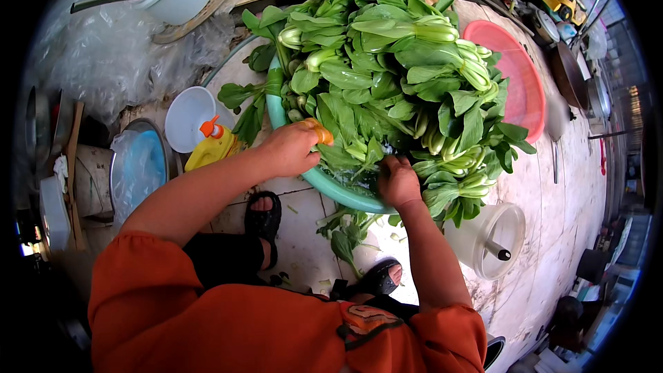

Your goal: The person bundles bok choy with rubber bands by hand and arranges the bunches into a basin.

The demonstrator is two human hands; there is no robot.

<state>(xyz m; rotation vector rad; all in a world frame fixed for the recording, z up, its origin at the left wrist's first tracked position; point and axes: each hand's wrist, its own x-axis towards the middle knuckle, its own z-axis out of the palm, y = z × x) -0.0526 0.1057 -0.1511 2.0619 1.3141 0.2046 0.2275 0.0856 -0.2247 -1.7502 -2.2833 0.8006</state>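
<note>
A green plastic basin (336, 192) stands in front of me, heaped high with bok choy (383, 62). Water (365, 178) shows along its near side, among loose leaves. My left hand (292, 150) is over the basin's left rim, its fingers closed around a small orange item (320, 132) that may be a cloth or sponge. At the near right of the basin, my right hand (400, 182) reaches down to the water beside the leaves. Its fingertips are hidden, so its grip is unclear.
Left of the basin stand a yellow bottle with an orange cap (215, 145), a white tub (189, 116) and a metal bowl (140, 158). A pink basin (518, 77) lies to the right, with a clear plastic bucket (484, 241) nearer. Dropped leaves (348, 238) litter the tiles.
</note>
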